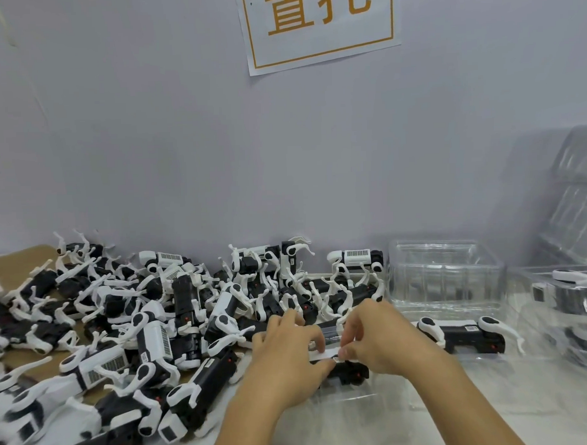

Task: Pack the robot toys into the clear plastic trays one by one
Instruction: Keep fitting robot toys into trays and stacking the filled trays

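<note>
Robot toy [344, 370], black body with white parts, held low at centre over a clear plastic tray [351, 398] on the bench [492, 415]; left hand [290, 350] curled round its near side, right hand [376, 341] pinching its white strip; heap of robot toys [139, 321] to the left, partly on brown cardboard [17, 268]; 1 packed toy [469, 337] lying just right of the hands; stack of empty trays [445, 273] beyond it; filled trays [568, 316] at far right; paper sign [318, 25] on the wall.
</note>
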{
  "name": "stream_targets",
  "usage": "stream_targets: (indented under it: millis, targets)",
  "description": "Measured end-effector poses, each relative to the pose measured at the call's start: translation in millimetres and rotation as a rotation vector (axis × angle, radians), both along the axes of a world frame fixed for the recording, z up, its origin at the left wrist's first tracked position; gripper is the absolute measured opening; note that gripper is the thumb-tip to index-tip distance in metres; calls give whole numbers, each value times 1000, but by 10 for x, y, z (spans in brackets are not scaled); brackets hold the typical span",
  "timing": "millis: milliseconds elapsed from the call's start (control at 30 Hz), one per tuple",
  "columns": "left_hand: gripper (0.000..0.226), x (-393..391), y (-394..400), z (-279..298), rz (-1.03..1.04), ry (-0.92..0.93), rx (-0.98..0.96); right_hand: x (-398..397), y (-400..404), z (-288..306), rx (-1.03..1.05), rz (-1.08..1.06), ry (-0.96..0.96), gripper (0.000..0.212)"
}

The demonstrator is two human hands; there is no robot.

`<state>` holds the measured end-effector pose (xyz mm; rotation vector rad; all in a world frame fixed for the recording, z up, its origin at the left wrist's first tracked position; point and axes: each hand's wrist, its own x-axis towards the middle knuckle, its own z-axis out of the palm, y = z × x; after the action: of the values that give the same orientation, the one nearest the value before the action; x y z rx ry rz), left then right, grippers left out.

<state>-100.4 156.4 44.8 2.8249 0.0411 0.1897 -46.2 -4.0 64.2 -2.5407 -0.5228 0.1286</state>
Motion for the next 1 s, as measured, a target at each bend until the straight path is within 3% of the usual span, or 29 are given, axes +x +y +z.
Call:
stream_targets:
  millis: [133,333,533,733,1000]
  targets:
    - [14,-19,-8,-77,42,-111,-130,49,-2,-15,-5,0,0,9]
    - [23,-65,177,-83,-17,-14,-126,105,-14,-35,-15,24,-16,11]
    - [9,-52,248,-106,-1,-50,-406,68,21,-7,-53,96,-83,10]
    - [3,-26,191,-136,121,-74,-497,35,83,-21,-47,42,-86,12]
    - [17,-91,177,-74,254,-191,-556,19,54,-8,-59,75,-94,10]
